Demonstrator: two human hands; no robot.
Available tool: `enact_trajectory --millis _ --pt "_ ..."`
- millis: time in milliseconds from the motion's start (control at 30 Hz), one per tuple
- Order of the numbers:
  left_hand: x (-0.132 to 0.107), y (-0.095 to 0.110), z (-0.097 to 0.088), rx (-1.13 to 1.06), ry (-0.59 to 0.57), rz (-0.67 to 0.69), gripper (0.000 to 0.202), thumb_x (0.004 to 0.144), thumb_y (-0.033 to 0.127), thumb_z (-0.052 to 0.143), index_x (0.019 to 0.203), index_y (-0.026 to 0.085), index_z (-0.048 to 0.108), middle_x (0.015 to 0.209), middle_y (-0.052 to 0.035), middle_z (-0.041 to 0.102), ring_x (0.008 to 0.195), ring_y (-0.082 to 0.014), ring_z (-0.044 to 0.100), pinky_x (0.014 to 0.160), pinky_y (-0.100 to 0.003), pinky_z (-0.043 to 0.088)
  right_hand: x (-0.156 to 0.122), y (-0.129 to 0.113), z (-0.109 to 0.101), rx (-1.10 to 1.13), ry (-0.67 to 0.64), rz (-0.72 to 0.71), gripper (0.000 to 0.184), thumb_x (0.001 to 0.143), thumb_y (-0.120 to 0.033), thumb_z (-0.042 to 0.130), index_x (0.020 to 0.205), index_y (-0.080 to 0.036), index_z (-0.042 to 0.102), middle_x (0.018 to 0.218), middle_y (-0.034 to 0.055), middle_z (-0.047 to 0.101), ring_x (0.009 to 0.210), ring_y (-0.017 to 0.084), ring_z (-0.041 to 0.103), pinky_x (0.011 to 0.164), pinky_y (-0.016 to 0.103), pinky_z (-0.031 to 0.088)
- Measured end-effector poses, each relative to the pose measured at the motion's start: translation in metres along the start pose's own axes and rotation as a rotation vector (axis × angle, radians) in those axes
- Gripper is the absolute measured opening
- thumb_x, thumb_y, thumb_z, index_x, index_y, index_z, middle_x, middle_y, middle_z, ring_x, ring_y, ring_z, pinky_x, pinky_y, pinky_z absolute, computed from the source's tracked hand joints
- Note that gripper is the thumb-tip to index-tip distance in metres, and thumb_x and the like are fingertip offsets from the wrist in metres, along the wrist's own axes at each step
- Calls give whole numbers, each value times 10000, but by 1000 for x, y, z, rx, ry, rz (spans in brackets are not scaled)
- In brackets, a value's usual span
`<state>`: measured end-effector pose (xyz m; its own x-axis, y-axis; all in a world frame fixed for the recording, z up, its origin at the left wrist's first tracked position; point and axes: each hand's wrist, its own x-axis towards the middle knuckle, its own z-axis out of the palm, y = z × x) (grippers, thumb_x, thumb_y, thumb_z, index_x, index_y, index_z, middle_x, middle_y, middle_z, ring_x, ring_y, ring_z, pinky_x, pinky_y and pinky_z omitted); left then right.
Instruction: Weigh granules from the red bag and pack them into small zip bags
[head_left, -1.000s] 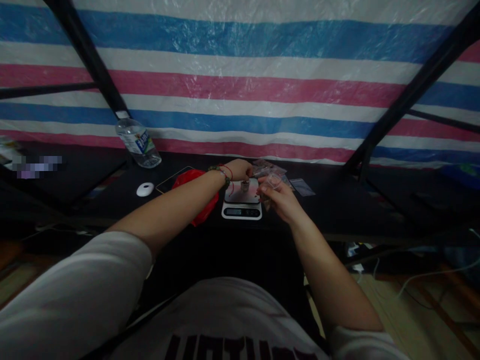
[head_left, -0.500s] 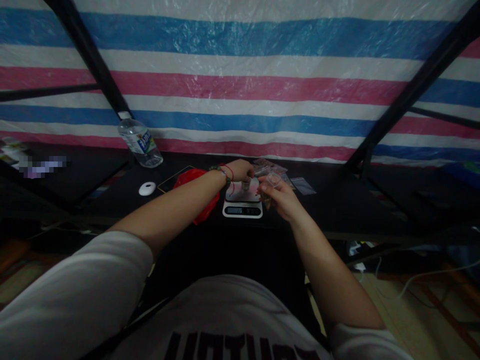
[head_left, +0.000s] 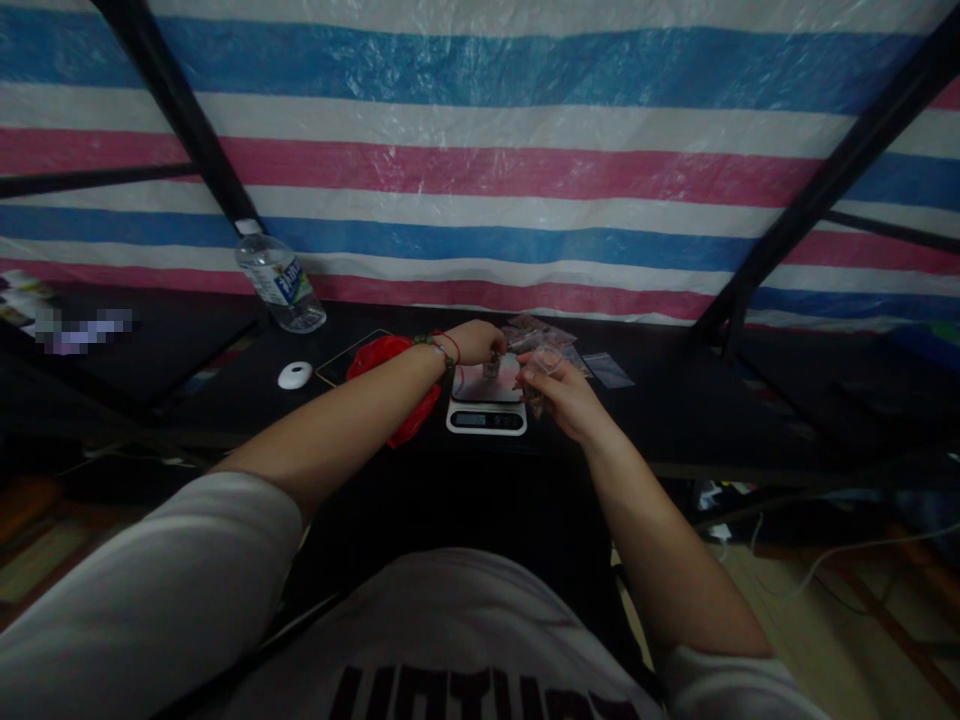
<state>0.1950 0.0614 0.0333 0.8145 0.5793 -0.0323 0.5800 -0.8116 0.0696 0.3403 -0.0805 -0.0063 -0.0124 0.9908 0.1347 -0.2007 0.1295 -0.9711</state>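
Over the scale [head_left: 486, 410], the left hand [head_left: 472, 342] pinches a small upright cup [head_left: 491, 366]; the right hand [head_left: 559, 392], just right of it, grasps a clear bag [head_left: 546, 362].

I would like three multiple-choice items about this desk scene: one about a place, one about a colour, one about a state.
1. Where does the small white digital scale stand?
A. to the right of the red plastic bag
B. behind the clear water bottle
C. on the floor

2. What colour is the small oval mouse-like object?
A. black
B. white
C. blue

3. What is the left hand doing?
A. resting flat on the black desk
B. gripping the bottle
C. pinching a small item over the scale platform

Answers: 1 A, the scale sits just right of the bag, at the desk's front edge. 2 B, it shows pale against the dark top. 3 C, its fingertips close on a small object above the platform, while the right hand holds a small clear plastic bag.
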Motion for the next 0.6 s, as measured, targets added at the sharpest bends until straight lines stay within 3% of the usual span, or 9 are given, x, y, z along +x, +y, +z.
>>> enact_trajectory --millis 233,333,433,600 --pt "-6 2 -2 -49 90 33 304 759 154 541 995 182 731 994 -47 725 907 -163 643 800 -209 445 0 -1 -4 8 14 9 363 653 -411 793 939 -230 663 778 -4 647 702 144 601 646 271 495" --pt "-10 15 -2 -48 135 111 297 779 172 525 991 179 732 984 -60 723 906 -168 643 797 -221 447 -1 -7 -7 12 52 14 366 641 -414 797 924 -229 658 764 -6 640 672 140 592 635 278 505" --pt "-13 34 6 -27 72 195 264 806 220 522 951 210 742 911 -63 727 836 -178 655 746 -241 459 -2 -12 -11 4 82 -8 368 650 -412 788 941 -230 653 770 -2 635 686 149 592 636 287 512" --pt "-11 52 27 37 42 6 226 799 324 569 883 191 731 846 -105 713 800 -220 670 687 -275 476 -3 -13 -14 -11 89 -19 374 669 -411 776 975 -239 648 776 7 637 685 160 589 628 302 510"
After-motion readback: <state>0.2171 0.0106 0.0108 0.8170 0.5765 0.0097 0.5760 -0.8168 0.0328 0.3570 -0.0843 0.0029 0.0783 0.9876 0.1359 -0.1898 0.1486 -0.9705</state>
